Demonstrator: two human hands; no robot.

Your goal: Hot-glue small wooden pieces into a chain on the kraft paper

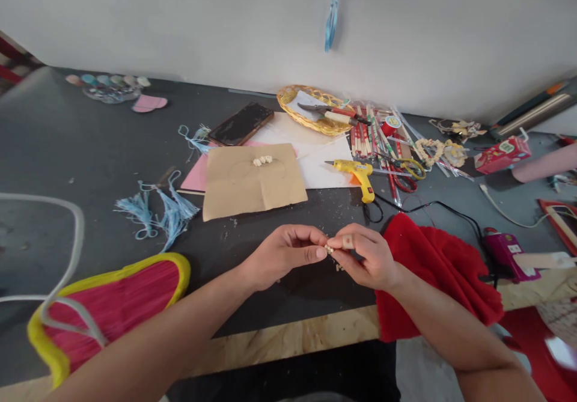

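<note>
Near the table's front edge, my left hand (295, 253) and my right hand (364, 254) meet, fingertips pinched on a small cluster of pale beads (329, 249). Both hands are closed on it, and the fingers partly cover it. A tan bandage-like strip wraps a finger of my right hand. Just below that hand, a few more small pale pieces (340, 267) lie on the table. Beyond my hands, a brown paper sheet (234, 188) carries a short row of similar pale pieces (262, 161). A yellow glue gun (364, 176) rests behind my right hand.
Blue tassels (174, 210) and a pink-and-yellow fan-shaped item (121, 300) lie left. A red cloth (433, 276) sits by my right forearm. Behind are a phone (242, 124), a wicker basket (288, 103) with pliers, wrapped sticks, scissors (412, 169) and a black cord (446, 205).
</note>
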